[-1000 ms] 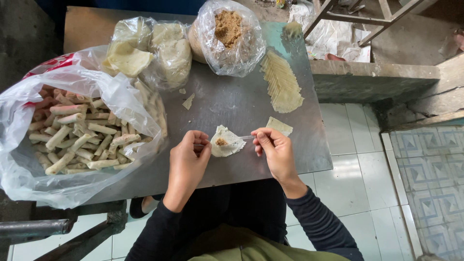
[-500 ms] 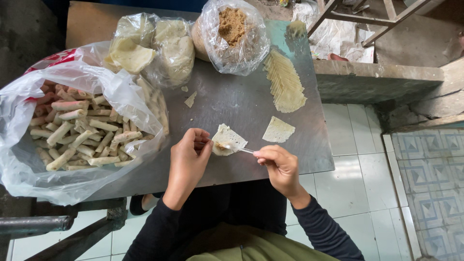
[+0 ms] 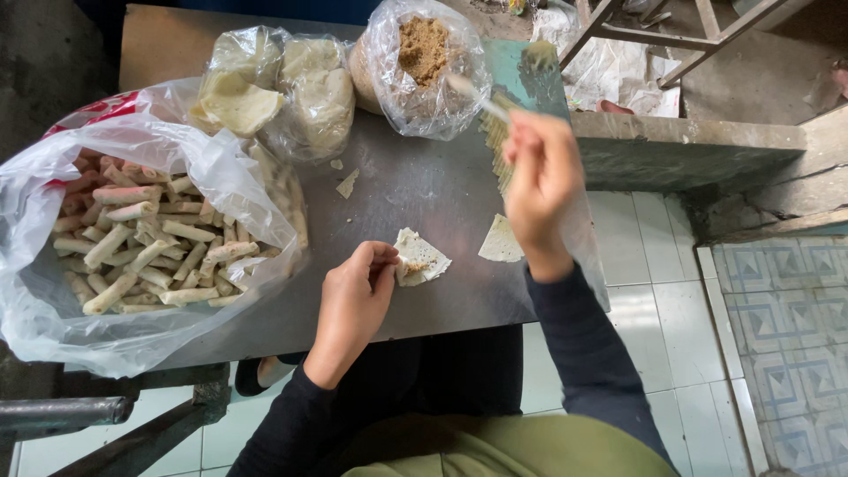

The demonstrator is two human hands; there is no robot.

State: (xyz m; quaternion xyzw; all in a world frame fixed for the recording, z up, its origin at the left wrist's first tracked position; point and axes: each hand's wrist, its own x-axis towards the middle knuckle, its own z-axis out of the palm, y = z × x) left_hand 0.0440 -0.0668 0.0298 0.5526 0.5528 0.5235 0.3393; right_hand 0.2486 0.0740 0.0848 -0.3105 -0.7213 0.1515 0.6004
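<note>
Head view, near to far. My left hand (image 3: 353,296) rests on the metal table (image 3: 424,190) near its front edge, fingers curled together and pinching the left side of a thin wrapper (image 3: 422,261). That wrapper lies flat on the table, partly folded, with a small dab of brown filling on it, not rolled yet. Just right of it sits a spare wrapper (image 3: 500,240), bare, nothing on it. Left side of the table: big open plastic bag of finished rolls (image 3: 146,252), a fair heap in there, so I judge the batch well along. My right hand (image 3: 541,181) is raised further out, blurred, fingers closed around a thin utensil (image 3: 477,97) whose tip points to the bag of brown filling (image 3: 424,53) at the far edge. Far left of that, two bags of stacked wrappers (image 3: 274,88), plenty left. By the filling bag and wrapper stock, many rolls remain to make; the current one needs more filling or rolling, I cannot tell which.
</note>
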